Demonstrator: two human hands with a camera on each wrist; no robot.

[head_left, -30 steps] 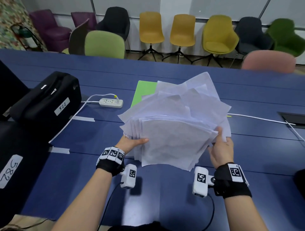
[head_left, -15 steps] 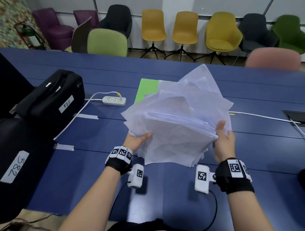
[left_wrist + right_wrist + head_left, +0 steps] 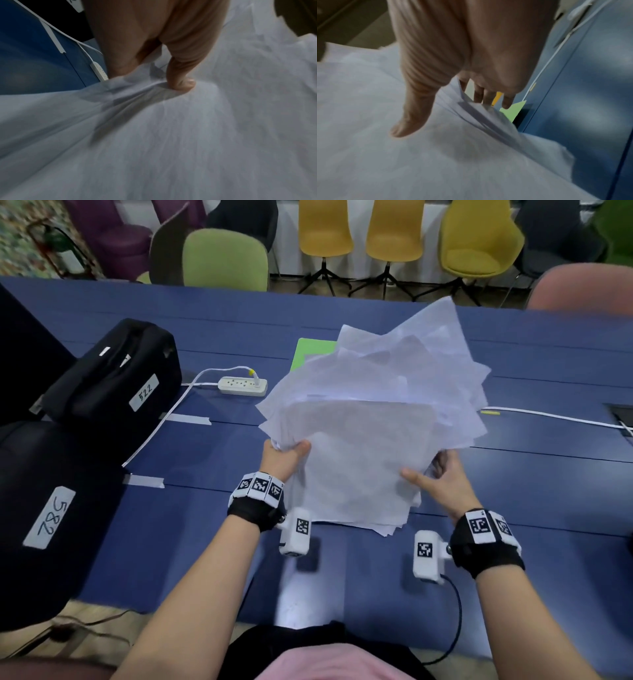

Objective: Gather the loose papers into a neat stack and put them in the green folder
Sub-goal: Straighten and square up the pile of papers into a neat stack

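While we hold the untidy sheaf of white loose papers (image 3: 370, 440) up over the blue table (image 3: 513, 508), its lower edge hangs near the tabletop; whether it touches we cannot tell. Our left hand (image 3: 284, 458) pinches the left edge of the sheaf, thumb (image 3: 180, 81) pressed down into the top sheet so that it creases, the other fingers hidden beneath. Our right hand (image 3: 442, 481) clasps the right edge, thumb (image 3: 409, 119) laid flat across the top sheet and fingers (image 3: 486, 97) reaching under the fanned edges. The sheets are splayed at many angles, corners jutting out towards the far side.

Beyond the sheaf, the flat green folder (image 3: 310, 354) lies on the table, mostly covered from our head view by the papers. To the left we see a white power strip (image 3: 243, 385) with its cord, and two black cases (image 3: 113, 378) with white handwritten labels. Coloured chairs (image 3: 325, 231) line the far side.
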